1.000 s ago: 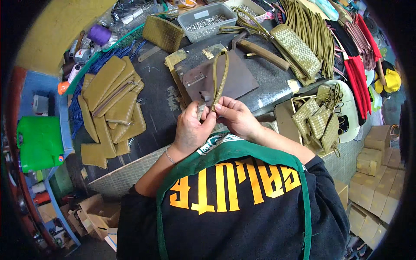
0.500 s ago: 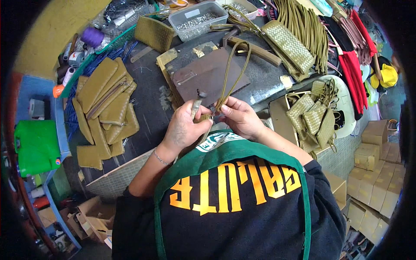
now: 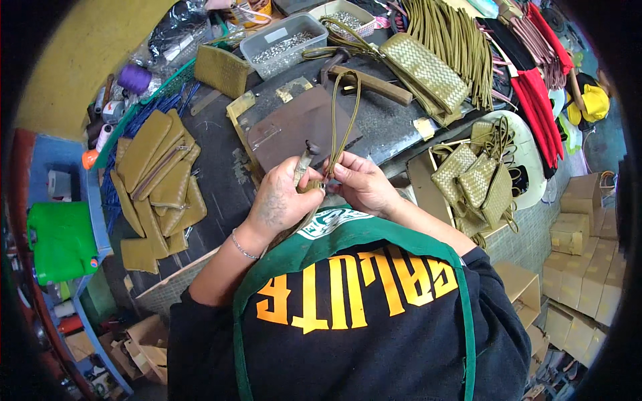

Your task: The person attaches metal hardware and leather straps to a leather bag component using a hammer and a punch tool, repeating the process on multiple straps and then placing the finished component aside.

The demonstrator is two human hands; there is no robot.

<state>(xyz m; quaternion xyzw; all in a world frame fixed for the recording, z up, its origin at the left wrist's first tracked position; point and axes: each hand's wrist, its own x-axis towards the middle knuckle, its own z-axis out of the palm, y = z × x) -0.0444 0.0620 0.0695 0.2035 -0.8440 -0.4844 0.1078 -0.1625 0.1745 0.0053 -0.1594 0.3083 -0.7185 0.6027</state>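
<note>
Close to my chest, both hands meet at the near edge of the workbench. My left hand (image 3: 279, 200) is closed around a tool with a pale, wrapped handle and a dark end (image 3: 306, 158); its other end is hidden. Between finger and thumb, my right hand (image 3: 364, 186) pinches an olive wrist strap (image 3: 344, 123), whose long loop stands up over the brown board (image 3: 297, 127). Small metal parts glint between the fingertips, too small to make out. Beneath my left hand shows an olive strip or edge, mostly covered by the hand and apron.
Olive pouches (image 3: 157, 187) lie piled on the left. Beyond the board are a hammer (image 3: 374, 85), a clear tub of metal fittings (image 3: 281, 47) and a woven pouch (image 3: 424, 73) beside many straps (image 3: 445, 47). At right, small woven pouches (image 3: 475, 177) rest on a white tray (image 3: 531, 180).
The whole view has shifted slightly, so the bench things sit a little farther left. Both hands keep their holds near each other, and the strap loop stands a bit more upright.
</note>
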